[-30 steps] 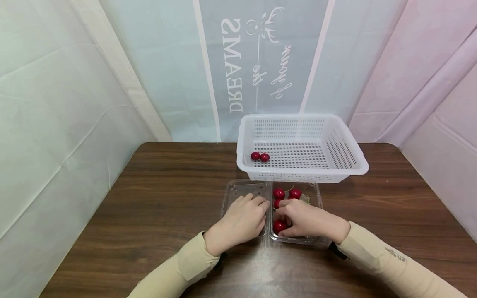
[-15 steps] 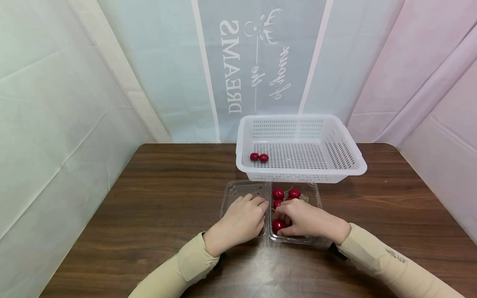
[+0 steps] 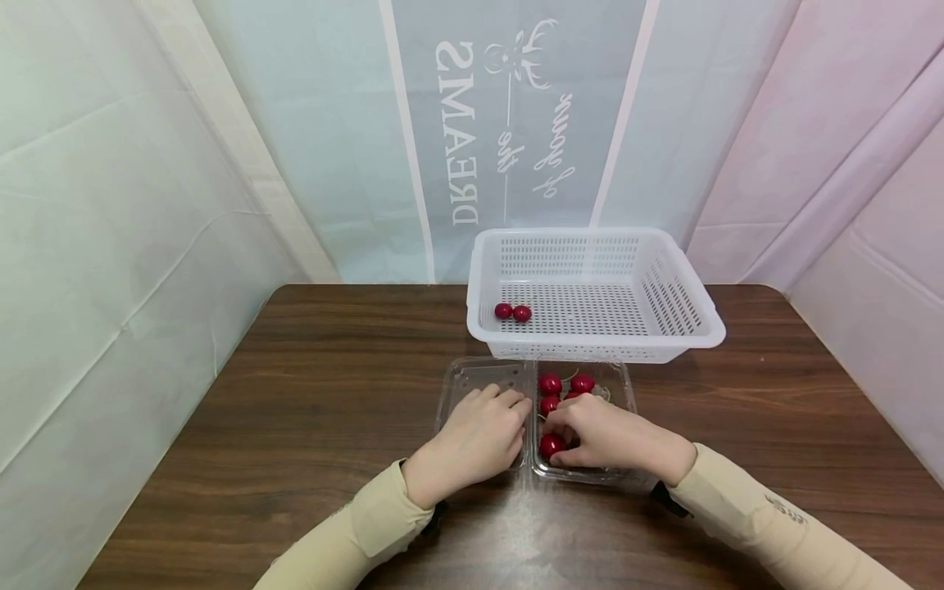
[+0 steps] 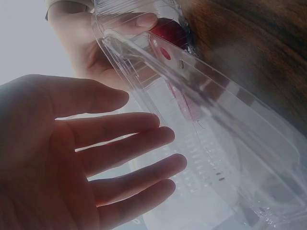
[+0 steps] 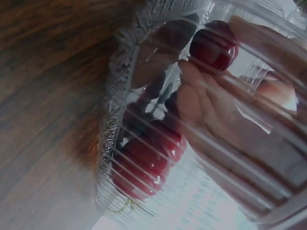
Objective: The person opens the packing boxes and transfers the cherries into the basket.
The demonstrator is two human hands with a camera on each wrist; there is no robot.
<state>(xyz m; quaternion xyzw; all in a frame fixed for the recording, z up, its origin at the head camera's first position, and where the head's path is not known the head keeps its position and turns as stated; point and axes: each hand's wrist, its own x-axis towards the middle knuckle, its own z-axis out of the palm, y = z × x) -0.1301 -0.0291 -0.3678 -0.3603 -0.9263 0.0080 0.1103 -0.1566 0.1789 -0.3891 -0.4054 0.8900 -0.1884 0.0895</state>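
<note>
Dark wood-grain table (image 3: 354,377), pale cloth hangings (image 3: 125,205) around it; front cherry (image 3: 551,447) in a pinch

Landmark: clear plastic clamshell (image 3: 568,475) on the tabletop, opened out. Lid (image 3: 472,373) forms its left half, base (image 3: 614,373) its right; both run lengthwise away from the person.

Cherries in the base: rear group (image 3: 549,383) of at least four toward the clamshell's far end, one partly behind a hand; green stems (image 5: 129,204) among them. Front cherry alone at the base's near left corner.

Right hand (image 3: 608,430) reaches in over the clamshell's right side. Thumb (image 5: 259,38) and fingers (image 5: 189,100) bent about the front cherry, gap no wider than the fruit. Key relation: that cherry lies left of the right palm, at its fingertips. Near-round, no long axis to speak of. Right hand nearer; left just across, on the lid side.

Left hand (image 3: 472,442) over the clamshell's lid, digits straight and spread, holding nothing. Glare in the wrist view: cannot be sure they touch the plastic.

White perforated basket (image 3: 590,339) just beyond the clamshell, long side crosswise. Two loose cherries (image 3: 522,314) in its near left corner.
</note>
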